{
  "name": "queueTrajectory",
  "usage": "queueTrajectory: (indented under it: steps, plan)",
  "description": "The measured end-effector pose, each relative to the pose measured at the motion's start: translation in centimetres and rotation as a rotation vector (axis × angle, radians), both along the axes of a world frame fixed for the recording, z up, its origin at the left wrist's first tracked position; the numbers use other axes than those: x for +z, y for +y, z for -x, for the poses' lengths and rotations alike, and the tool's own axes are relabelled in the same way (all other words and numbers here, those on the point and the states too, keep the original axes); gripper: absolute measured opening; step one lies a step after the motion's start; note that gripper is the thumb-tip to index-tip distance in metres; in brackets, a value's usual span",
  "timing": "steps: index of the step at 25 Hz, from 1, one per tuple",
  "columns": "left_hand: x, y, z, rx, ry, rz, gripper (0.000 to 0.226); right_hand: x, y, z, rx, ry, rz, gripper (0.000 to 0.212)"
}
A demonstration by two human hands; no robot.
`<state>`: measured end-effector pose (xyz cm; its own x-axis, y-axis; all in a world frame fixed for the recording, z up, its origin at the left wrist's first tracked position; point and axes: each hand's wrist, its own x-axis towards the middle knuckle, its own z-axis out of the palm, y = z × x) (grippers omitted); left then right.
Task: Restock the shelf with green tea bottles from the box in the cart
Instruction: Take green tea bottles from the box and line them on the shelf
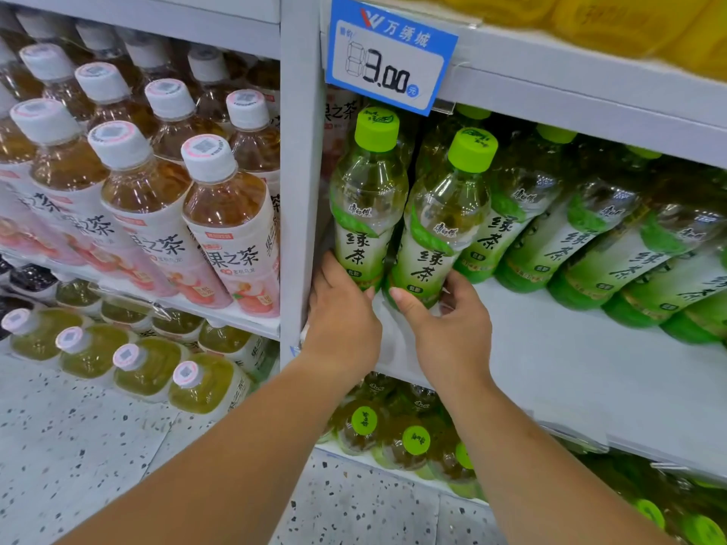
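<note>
Two green tea bottles with lime caps stand at the left end of the white shelf (550, 367). My left hand (342, 316) wraps the base of the left bottle (366, 198), right beside the grey upright post. My right hand (444, 328) grips the base of the second bottle (440, 226), thumb on its label. Both bottles lean slightly. More green tea bottles (582, 230) stand in rows behind and to the right. The box and the cart are out of view.
A blue price tag (387, 53) hangs from the shelf above. Peach tea bottles with white caps (220, 214) fill the left bay, yellow-green bottles (157, 367) sit below them. More green tea (393, 430) fills the lower shelf. Speckled floor (78, 446) lies beneath.
</note>
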<state>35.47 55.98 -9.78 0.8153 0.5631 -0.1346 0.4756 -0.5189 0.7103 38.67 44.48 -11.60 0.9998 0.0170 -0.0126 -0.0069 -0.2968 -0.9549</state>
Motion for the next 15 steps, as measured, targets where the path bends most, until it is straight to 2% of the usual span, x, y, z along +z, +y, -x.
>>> queueTrajectory:
  steps: [4,8,15]
  plan:
    - [-0.5,0.3,0.4,-0.029,-0.024,-0.025,0.078,0.1,-0.1,0.5,-0.003,-0.035,0.099,0.058]
    - [-0.7,0.4,0.6,-0.038,-0.083,-0.035,0.079,-0.1,-1.1,0.8,0.051,-0.02,0.141,0.066]
    - [-0.7,1.0,0.0,0.014,-0.104,0.068,0.087,-0.3,-0.6,0.7,0.013,-0.024,0.16,0.066]
